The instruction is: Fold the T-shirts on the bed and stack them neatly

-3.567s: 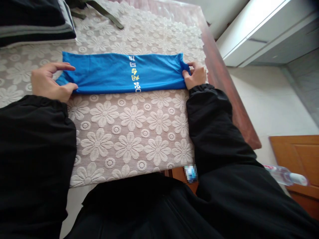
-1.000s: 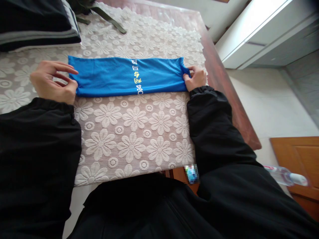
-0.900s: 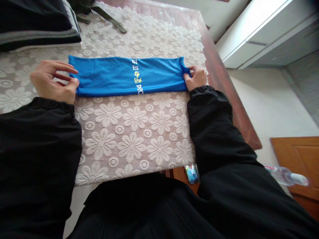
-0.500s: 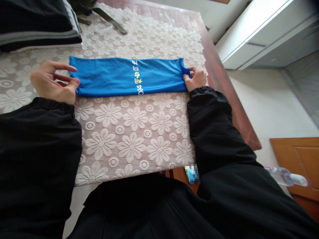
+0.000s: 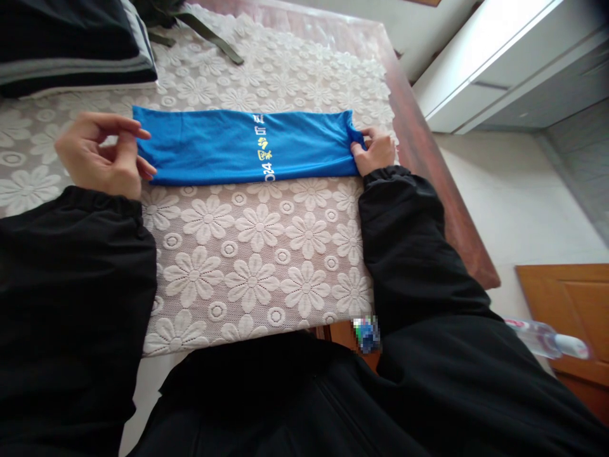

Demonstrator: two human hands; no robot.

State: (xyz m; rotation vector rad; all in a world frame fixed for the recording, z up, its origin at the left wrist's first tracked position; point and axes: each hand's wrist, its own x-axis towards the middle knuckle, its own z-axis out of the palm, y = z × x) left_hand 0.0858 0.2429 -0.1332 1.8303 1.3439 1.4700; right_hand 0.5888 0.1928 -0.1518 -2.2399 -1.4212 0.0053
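Note:
A folded blue garment (image 5: 209,146) lies as a long flat strip across the lace tablecloth, with white and yellow printed characters running over its middle. At its left end, my left hand (image 5: 102,155) has two fingertips resting on the fabric, spaced apart. The thumb is raised beside the index finger, off the cloth. My right hand (image 5: 375,151) pinches the bunched right end between thumb and fingers. Some of the right fingers are hidden behind the fabric.
Folded dark and grey clothes (image 5: 71,57) are stacked at the upper left, near a green strap (image 5: 212,38). The floral lace tablecloth (image 5: 257,254) covers a reddish wooden table (image 5: 438,184). A clear bottle (image 5: 542,337) with a white cap is at the lower right.
My left thumb has lifted from the garment's lower left corner and moved up toward the index finger. My right hand keeps its pinch, and the garment lies almost unchanged.

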